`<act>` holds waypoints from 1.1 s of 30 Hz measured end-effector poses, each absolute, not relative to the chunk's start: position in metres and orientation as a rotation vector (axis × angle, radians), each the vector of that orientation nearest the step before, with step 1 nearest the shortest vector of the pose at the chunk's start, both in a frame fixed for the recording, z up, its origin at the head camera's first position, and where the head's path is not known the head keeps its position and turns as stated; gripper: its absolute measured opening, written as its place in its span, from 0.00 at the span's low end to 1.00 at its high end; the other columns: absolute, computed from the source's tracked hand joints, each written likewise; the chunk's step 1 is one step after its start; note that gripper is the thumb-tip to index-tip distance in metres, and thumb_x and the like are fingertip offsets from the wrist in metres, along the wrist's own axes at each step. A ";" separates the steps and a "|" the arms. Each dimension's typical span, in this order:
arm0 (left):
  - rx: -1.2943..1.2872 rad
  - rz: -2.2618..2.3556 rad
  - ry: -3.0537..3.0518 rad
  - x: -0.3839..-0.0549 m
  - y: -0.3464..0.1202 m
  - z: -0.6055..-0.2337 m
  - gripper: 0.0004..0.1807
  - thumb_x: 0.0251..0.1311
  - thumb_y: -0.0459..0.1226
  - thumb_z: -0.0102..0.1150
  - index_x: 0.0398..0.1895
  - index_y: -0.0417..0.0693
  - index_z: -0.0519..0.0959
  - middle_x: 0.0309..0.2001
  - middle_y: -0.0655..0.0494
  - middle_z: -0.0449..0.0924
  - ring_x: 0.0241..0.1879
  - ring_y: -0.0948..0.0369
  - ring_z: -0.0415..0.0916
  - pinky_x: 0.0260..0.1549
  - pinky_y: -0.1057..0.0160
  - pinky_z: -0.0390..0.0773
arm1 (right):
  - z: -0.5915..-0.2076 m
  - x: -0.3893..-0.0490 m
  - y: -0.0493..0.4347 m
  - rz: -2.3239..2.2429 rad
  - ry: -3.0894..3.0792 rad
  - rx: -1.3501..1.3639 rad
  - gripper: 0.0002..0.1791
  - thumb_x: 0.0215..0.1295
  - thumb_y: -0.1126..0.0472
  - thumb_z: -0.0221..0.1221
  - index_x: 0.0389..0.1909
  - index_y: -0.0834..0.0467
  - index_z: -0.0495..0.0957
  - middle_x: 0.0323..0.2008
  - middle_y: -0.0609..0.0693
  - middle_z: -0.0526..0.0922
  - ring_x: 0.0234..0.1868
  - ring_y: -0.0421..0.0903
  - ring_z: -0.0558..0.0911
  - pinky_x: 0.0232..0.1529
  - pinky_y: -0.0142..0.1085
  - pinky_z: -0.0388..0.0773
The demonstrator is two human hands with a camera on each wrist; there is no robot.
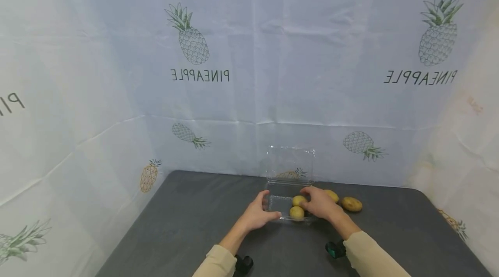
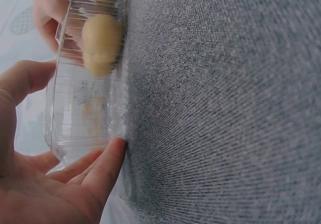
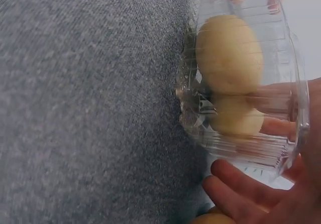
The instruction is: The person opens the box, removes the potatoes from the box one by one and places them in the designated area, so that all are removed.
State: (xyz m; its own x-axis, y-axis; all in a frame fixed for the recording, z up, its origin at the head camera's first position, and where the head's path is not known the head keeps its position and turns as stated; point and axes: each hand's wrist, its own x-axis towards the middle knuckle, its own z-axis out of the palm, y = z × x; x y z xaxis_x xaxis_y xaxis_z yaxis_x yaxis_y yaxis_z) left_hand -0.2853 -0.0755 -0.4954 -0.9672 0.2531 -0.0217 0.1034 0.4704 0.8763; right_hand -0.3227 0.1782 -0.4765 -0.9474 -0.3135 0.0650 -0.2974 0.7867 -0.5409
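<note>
A clear plastic clamshell container (image 1: 278,204) stands on the dark table with its lid (image 1: 290,162) raised at the back. Two yellow potatoes lie in its right part, a front one (image 1: 296,213) and a back one (image 1: 299,200). My left hand (image 1: 255,215) holds the container's left end, thumb at the front rim and fingers around the side (image 2: 103,169). Reaching over the right end, my right hand (image 1: 321,203) has thumb and a finger on the back potato (image 3: 235,116). Its other fingers (image 3: 241,186) stay outside the wall.
Right of the container lie two more potatoes, one (image 1: 351,204) in plain sight and one (image 1: 332,195) partly behind my right hand. The grey table (image 1: 187,216) meets a pineapple-print curtain (image 1: 241,95) at the back. Black wrist devices (image 1: 336,249) sit under both forearms.
</note>
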 end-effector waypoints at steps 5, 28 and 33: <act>0.321 1.509 2.557 -0.284 -0.076 -0.494 0.47 0.59 0.46 0.73 0.77 0.44 0.59 0.67 0.36 0.70 0.65 0.40 0.70 0.55 0.38 0.75 | -0.479 -0.324 0.175 -0.839 2.911 -0.488 0.23 0.65 0.58 0.67 0.58 0.63 0.80 0.54 0.58 0.83 0.55 0.60 0.81 0.53 0.57 0.77; 0.301 1.489 2.580 -0.281 -0.073 -0.491 0.47 0.59 0.45 0.72 0.77 0.41 0.59 0.64 0.34 0.71 0.62 0.38 0.72 0.53 0.36 0.75 | -0.477 -0.316 0.178 -0.789 3.050 -0.516 0.23 0.62 0.56 0.71 0.56 0.60 0.82 0.49 0.52 0.85 0.49 0.53 0.84 0.47 0.52 0.80; 0.304 1.486 2.589 -0.282 -0.073 -0.490 0.46 0.59 0.44 0.72 0.76 0.41 0.59 0.64 0.34 0.72 0.61 0.38 0.72 0.53 0.36 0.75 | -0.467 -0.312 0.182 -0.822 3.068 -0.476 0.24 0.62 0.54 0.71 0.56 0.59 0.82 0.47 0.52 0.85 0.43 0.49 0.84 0.40 0.48 0.81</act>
